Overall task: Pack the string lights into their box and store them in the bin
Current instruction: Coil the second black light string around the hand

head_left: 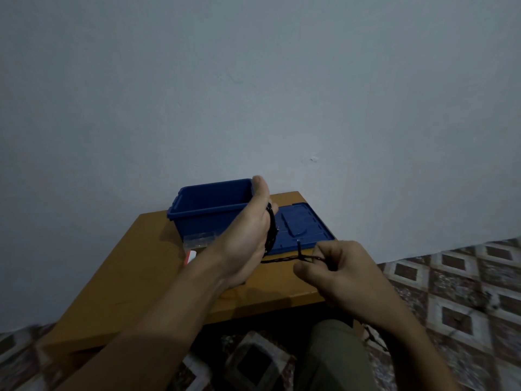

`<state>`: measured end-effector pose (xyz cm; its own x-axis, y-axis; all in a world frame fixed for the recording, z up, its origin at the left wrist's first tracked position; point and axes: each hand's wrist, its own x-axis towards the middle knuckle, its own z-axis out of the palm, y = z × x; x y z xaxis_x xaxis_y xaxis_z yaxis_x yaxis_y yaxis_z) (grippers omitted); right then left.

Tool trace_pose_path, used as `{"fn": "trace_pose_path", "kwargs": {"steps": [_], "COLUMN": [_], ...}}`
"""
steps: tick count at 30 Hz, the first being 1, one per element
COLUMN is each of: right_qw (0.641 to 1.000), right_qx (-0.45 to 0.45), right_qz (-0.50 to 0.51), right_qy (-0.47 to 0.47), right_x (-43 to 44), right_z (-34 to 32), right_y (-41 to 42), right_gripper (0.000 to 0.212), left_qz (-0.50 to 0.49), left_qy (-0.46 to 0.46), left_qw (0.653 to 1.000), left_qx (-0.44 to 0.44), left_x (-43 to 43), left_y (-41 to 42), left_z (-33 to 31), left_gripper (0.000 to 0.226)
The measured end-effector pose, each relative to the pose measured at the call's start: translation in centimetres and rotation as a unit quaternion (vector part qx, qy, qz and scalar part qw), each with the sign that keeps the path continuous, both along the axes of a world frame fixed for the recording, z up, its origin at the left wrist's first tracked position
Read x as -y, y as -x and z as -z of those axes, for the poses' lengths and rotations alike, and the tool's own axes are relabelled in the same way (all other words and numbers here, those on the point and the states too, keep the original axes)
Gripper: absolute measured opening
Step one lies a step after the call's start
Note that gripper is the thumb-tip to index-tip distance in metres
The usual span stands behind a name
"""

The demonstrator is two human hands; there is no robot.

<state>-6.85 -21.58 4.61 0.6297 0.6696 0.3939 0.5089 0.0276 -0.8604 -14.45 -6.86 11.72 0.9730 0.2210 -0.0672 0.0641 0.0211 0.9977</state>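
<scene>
Winding looks like the step in hand. The left hand [248,235], at centre frame, stands flat and on edge, thumb up, with no finger visibly curled; it serves as a spool. The string lights [282,260], a dark twisted cord, loop round its far side in a tight coil. One short run of cord stretches taut, right of centre, to the right hand [341,272], which pinches it between thumb and curled fingers, presumably to keep tension so each turn lies neat. Below that hand, loose cord drops past the table edge toward the lower right of the frame; how much is left to wind cannot be told.

Behind the left hand, just above centre, the blue bin [197,210] sits open on the wooden table [135,277]. Its lid [304,230] lies flat just right of it, likely to leave the mouth free. Against the bin's near wall, left of the wrist, a small clear box [198,239] rests on the table. It is probably the lights' own box, waiting for the coil; nothing looks packed yet. Just below it is a red-and-white item [191,256], too small to identify. Pale wall fills the upper frame, patterned floor [451,277] shows at right, and a trouser leg [332,356] at bottom.
</scene>
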Motion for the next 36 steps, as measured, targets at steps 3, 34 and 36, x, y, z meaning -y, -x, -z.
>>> {"fn": "trace_pose_path", "kwargs": {"steps": [3, 34, 36], "right_qw": [0.998, 0.989, 0.99], "right_qx": [-0.019, -0.057, -0.056], "right_qz": [-0.016, -0.031, -0.019], "right_qy": [-0.056, -0.136, -0.124], "right_x": [0.0, -0.2, -0.4], "right_z": [-0.3, -0.4, -0.1], "right_y": [0.2, 0.2, -0.1], "right_gripper": [0.034, 0.024, 0.02], "left_qz": [0.007, 0.421, 0.434], "left_qy": [-0.043, 0.172, 0.197], "left_qw": [0.998, 0.889, 0.878], "left_qx": [-0.042, -0.054, -0.025], "left_x": [-0.7, -1.6, -1.4], "left_y": [-0.2, 1.1, 1.2], "left_z": [0.3, 2.0, 2.0], "left_gripper": [0.097, 0.093, 0.092]}}
